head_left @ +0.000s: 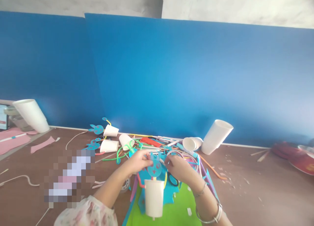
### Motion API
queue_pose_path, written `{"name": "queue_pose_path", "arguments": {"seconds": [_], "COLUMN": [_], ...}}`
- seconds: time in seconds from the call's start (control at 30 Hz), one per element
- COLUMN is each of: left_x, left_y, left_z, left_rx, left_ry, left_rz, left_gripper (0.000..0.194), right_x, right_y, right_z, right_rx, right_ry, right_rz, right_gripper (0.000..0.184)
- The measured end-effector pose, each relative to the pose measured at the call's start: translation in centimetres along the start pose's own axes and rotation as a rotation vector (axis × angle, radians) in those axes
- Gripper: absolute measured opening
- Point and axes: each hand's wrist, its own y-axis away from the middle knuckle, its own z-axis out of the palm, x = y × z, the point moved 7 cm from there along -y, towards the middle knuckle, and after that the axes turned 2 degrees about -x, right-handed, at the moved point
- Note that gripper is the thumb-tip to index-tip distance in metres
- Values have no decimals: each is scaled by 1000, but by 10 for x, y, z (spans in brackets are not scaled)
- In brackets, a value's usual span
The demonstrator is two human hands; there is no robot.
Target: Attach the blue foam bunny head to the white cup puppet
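Blue foam face cutout [154, 169] | just above white paper cup [154, 198] | left hand [138, 162] pinching cutout's edge | right hand [176, 169] pinching thin white strip [162, 161] at cutout | left forearm [110, 183], right forearm [203, 196] angled inward

A round blue foam face cutout [155, 167] is held up between the left hand [138, 161] and the right hand [178, 169], with a thin white stick [162, 161] pinched at its right edge. Below it, a white paper cup [154, 198] is seen above a green foam sheet [181, 203], and black-handled scissors [173, 179] are placed just beside. Bent coloured straws [122, 155] are piled behind on the brown bench [240, 177]
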Motion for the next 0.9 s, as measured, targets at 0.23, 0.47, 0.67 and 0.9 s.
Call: {"name": "queue_pose_path", "arguments": {"seconds": [0.23, 0.47, 0.67, 0.9], "left_x": [14, 3, -8, -11], "left_y": [21, 13, 1, -3], "left_z": [-68, -74, -56, -35], "left_rx": [111, 184, 210, 231], "left_ry": [289, 174, -19, -256], "left_rz": [-17, -26, -60, -55], "left_gripper": [44, 44, 23, 54], "right_x": [-31, -36, -34, -9], "right_y": [9, 7, 5, -3], "right_z": [30, 40, 41, 3], "right_rx": [-267, -197, -208, 10], "right_ry": [-72, 105, 48, -146], "right_rz": [-144, -52, -130, 1], "right_gripper": [27, 32, 26, 15]}}
